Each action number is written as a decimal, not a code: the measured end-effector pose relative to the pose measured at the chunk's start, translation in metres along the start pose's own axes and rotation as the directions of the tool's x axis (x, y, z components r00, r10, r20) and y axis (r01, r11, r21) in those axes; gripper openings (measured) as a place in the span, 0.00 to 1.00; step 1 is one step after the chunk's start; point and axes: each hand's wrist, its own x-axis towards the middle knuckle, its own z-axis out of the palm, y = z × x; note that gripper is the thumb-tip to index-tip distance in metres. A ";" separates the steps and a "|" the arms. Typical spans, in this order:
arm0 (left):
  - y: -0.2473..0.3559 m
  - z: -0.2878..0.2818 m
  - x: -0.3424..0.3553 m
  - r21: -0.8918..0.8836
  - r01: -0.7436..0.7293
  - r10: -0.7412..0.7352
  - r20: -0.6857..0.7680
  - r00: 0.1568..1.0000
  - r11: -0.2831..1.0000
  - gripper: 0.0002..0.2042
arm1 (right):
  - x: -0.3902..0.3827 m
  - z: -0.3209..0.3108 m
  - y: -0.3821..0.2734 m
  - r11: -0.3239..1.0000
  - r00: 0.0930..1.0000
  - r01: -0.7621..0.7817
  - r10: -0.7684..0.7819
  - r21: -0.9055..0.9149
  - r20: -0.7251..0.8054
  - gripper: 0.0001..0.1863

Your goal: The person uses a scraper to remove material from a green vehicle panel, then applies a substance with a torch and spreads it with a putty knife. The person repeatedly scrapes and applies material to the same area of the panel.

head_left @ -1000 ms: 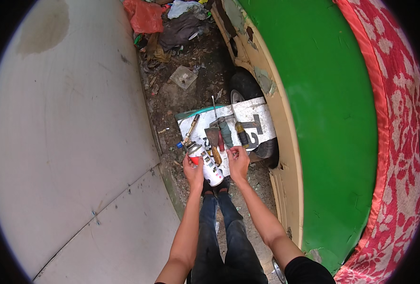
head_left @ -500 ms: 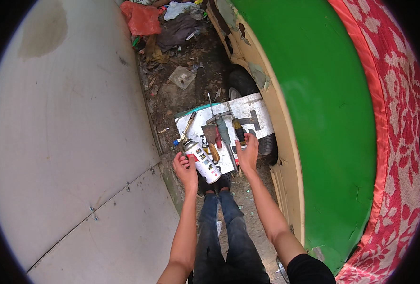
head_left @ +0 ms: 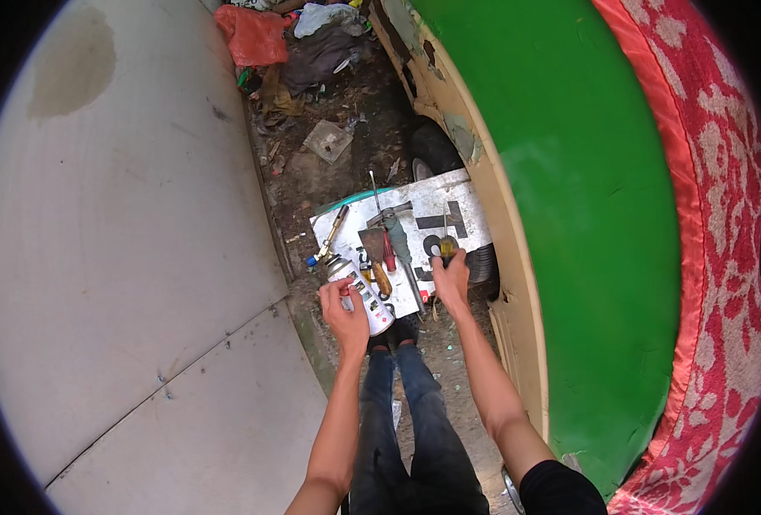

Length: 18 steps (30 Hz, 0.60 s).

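Note:
My right hand is closed round the yellow-and-black handle of a screwdriver, its thin shaft pointing away from me. With fingers loosely curled and a little apart, my left hand overlaps a white spray-type gas can topped by a blow torch; firm contact does not show. On a white board with black markings lie a hammer with a grey-green wrapped handle, a scraper with a worn wooden handle, and a red-handled screwdriver. Smaller items beside the scraper are partly hidden.
A pale panel wall runs along the left. On the right stands a green curved body panel with a rusty cream edge, a tyre and a red patterned cloth. Rubbish, including an orange bag, lies on the dirt ahead.
My right hand has taken hold of the yellow-and-black screwdriver and shifted it right, off its place beside the hammer. My left hand has moved slightly right, over the can.

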 end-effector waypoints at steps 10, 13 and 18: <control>-0.006 0.020 -0.009 -0.045 -0.049 0.053 0.109 0.993 0.998 0.04 | -0.001 0.009 0.023 0.923 0.912 0.375 -0.384 -0.085 -0.147 0.22; -0.009 0.021 -0.010 0.005 -0.074 0.073 0.117 0.990 0.997 0.04 | 0.021 0.007 0.017 0.879 0.888 0.389 -0.437 -0.274 -0.141 0.23; -0.009 0.026 -0.011 0.111 -0.165 0.152 0.118 0.981 0.980 0.04 | 0.009 0.007 0.009 0.832 0.836 0.417 -0.509 -0.365 -0.205 0.24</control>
